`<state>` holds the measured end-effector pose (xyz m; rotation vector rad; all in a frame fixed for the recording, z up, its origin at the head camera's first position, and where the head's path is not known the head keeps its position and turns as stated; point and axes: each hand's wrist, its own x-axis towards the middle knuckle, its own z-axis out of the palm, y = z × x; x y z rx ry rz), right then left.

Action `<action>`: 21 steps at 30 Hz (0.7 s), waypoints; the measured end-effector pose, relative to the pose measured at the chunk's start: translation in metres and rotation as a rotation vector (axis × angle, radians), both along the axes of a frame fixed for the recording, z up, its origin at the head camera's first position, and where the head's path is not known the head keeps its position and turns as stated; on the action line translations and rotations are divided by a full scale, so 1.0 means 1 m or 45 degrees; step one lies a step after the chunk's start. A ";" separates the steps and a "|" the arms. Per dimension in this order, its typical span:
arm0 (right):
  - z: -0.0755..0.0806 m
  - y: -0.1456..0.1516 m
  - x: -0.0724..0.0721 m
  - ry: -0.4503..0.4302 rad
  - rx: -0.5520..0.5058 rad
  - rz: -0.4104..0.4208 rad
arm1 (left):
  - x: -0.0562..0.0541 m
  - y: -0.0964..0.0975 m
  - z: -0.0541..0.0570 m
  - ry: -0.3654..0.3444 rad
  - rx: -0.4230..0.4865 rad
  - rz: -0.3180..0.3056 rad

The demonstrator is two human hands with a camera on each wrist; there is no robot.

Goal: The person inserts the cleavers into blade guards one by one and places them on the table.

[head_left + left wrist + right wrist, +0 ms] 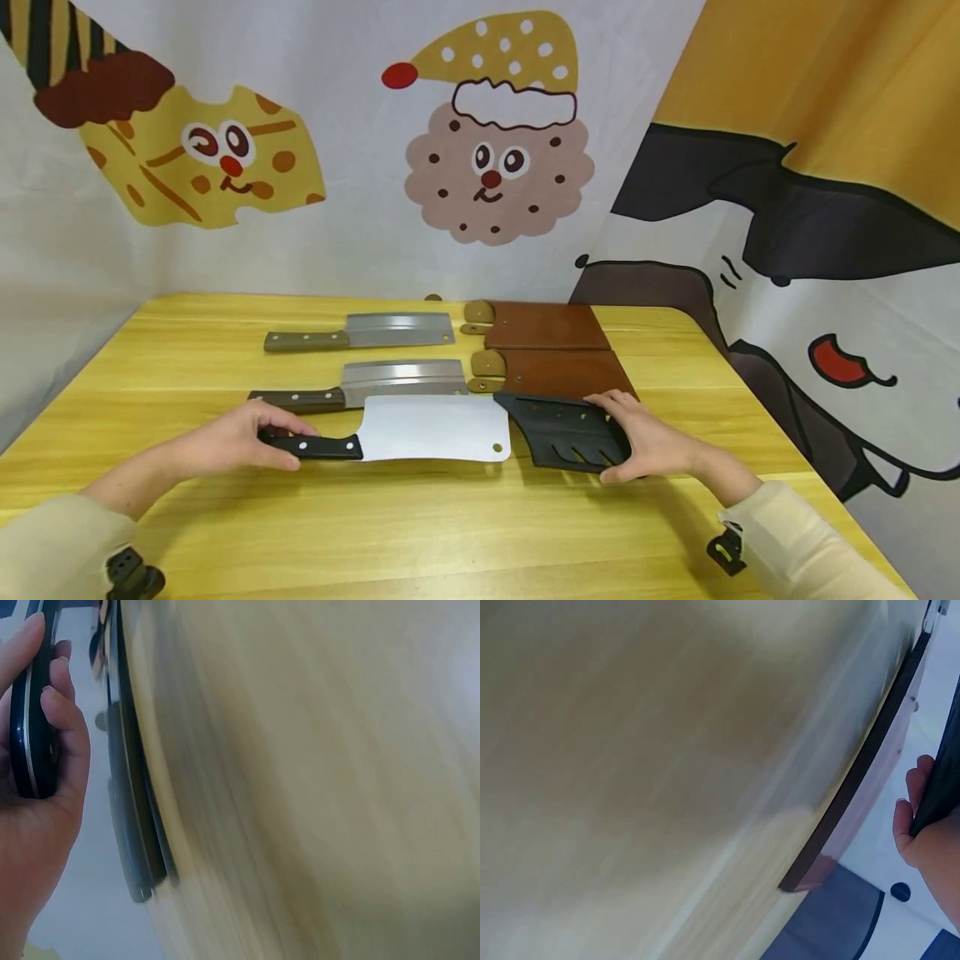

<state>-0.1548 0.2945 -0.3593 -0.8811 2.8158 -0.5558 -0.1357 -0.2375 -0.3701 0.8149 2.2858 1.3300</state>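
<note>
My left hand [251, 442] grips the black riveted handle [318, 447] of a cleaver, its broad pale blade [435, 428] pointing right with a hole near the end corner. In the left wrist view, the fingers [67, 720] curl round that handle. A black slotted blade sheath [566, 432] is held by my right hand [645, 437] at its right end, thumb below and fingers above. The cleaver's front end is right at the sheath's left edge. In the right wrist view, a dark part of the sheath [943, 772] shows against the fingers.
Behind lie two more cleavers, a far one with an olive-brown handle [307, 341] and a nearer one with a dark brown handle [300, 400]. To their right are two brown leather sheaths [551, 325] with tan straps. A cartoon-printed curtain [360, 167] hangs behind the wooden table [420, 533].
</note>
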 end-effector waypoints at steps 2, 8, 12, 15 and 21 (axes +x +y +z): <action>-0.001 -0.004 -0.001 0.008 0.004 0.019 | -0.001 0.004 0.001 -0.019 -0.001 0.005; -0.001 -0.014 -0.006 0.042 -0.012 0.039 | -0.005 0.018 0.004 -0.095 -0.023 0.071; 0.001 -0.022 -0.008 0.029 -0.007 0.040 | -0.009 0.025 0.003 -0.147 -0.039 0.108; 0.002 -0.026 -0.009 0.022 -0.004 0.048 | -0.010 0.028 0.004 -0.177 -0.055 0.136; 0.003 -0.029 -0.012 0.030 0.015 0.059 | -0.011 0.027 0.007 -0.193 -0.080 0.165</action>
